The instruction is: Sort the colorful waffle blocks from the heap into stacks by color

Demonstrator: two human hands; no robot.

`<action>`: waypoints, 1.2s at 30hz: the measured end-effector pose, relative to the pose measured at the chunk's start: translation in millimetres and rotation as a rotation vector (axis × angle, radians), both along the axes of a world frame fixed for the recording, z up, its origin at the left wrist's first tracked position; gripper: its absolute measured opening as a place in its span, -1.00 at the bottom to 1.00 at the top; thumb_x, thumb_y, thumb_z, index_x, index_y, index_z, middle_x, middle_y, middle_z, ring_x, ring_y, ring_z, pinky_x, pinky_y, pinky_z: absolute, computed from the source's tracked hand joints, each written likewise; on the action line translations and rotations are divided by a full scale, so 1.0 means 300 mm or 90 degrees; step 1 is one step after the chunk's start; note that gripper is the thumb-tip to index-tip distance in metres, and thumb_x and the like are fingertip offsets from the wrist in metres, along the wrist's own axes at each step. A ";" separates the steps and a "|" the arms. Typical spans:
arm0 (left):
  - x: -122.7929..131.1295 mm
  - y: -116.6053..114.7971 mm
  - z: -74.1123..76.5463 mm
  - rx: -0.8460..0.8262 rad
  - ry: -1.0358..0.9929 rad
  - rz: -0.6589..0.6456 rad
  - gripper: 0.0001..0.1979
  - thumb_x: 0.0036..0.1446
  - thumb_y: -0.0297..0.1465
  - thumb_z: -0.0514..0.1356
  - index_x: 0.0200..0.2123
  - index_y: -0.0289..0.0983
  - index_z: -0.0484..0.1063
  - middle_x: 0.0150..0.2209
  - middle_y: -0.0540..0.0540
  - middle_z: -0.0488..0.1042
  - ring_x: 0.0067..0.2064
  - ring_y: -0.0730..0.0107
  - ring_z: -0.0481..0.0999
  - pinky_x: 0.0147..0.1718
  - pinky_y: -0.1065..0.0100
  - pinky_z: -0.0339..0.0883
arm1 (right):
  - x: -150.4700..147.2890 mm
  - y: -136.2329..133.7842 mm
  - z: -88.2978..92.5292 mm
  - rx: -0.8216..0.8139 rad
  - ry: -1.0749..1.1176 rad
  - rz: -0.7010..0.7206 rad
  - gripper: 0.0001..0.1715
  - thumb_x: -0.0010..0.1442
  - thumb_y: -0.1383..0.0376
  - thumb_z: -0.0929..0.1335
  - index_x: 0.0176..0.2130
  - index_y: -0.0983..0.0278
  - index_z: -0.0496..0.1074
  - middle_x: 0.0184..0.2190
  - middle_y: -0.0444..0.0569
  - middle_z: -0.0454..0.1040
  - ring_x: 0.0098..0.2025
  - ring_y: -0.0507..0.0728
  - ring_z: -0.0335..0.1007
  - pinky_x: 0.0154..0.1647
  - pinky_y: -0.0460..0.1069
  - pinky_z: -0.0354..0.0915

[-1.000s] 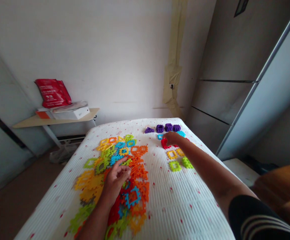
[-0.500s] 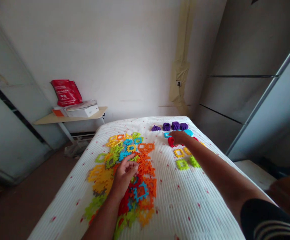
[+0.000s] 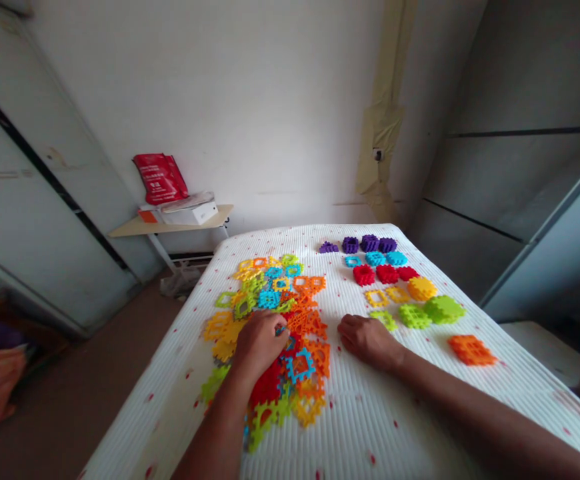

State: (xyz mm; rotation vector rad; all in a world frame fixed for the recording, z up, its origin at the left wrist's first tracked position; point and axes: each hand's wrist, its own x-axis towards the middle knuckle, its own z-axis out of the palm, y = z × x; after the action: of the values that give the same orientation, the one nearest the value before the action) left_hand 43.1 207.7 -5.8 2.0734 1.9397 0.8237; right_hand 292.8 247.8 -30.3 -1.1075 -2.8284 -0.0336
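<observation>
A big messy heap of toy squares [image 3: 305, 323] lies on the bed [image 3: 170, 413], orange, yellow, green, blue and red, all mixed up. To its right, small stacks [image 3: 387, 273] sit in neat rows, each one color.

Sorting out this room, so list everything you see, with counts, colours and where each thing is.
mattress: 1, white with red specks, centre
tile pile: many, mixed colours, left side of mattress
purple stacks: 4, purple, far row on mattress
blue stacks: 3, blue, next row
red stacks: 3, red, next row
yellow stacks: 3, yellow, next row
green stacks: 3, green, next row
orange stack: 1, orange, right side of mattress
shelf: 1, beige, against far wall
red bag: 1, red, on shelf
white box: 1, white, on shelf
wall tape: 1 strip, beige, far wall
left hand: 1, on tile pile
right hand: 1, on mattress, beside green stacks
</observation>
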 end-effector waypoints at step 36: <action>0.028 0.020 -0.043 -0.008 -0.593 0.070 -0.58 -0.21 -0.26 0.30 -0.24 -0.34 0.42 -0.55 0.05 0.39 -0.63 0.51 0.34 -0.66 0.45 0.25 | -0.011 0.015 -0.092 0.076 0.111 -0.033 -0.75 0.23 0.41 0.15 -0.41 0.29 0.33 -0.40 -0.06 0.35 -0.38 0.01 0.28 -0.39 -0.12 0.14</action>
State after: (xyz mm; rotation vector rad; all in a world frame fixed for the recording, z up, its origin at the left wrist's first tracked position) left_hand 51.5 213.6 -18.5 1.1902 1.4914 1.4457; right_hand 289.6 252.3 -58.0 -1.1010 -2.6080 -0.1047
